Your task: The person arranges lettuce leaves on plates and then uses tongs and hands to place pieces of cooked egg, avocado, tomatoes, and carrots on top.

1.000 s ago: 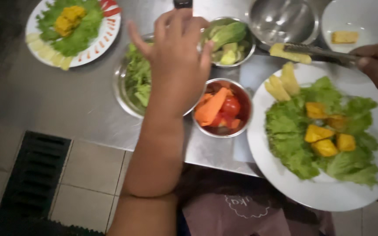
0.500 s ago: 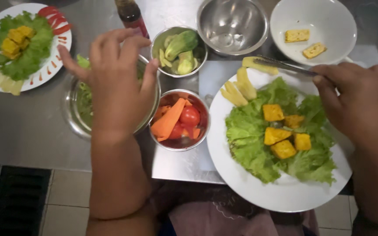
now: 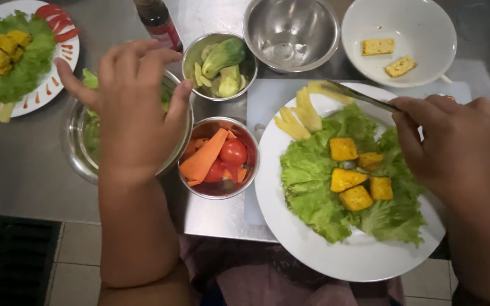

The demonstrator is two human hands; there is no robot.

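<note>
the left hand (image 3: pixel 134 110) hovers with fingers spread wide over a steel bowl of lettuce (image 3: pixel 80 150), holding nothing. the right hand (image 3: pixel 455 144) grips tongs (image 3: pixel 358 96) reaching left over pale yellow slices (image 3: pixel 301 116) on the near white plate (image 3: pixel 290 226), where lettuce carries yellow cubes (image 3: pixel 355 178). a bowl of carrot and tomato (image 3: pixel 219 158) sits between on the desk (image 3: pixel 24 170).

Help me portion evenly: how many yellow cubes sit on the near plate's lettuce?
5, clustered mid-lettuce: cubes. None appear hidden.
</note>
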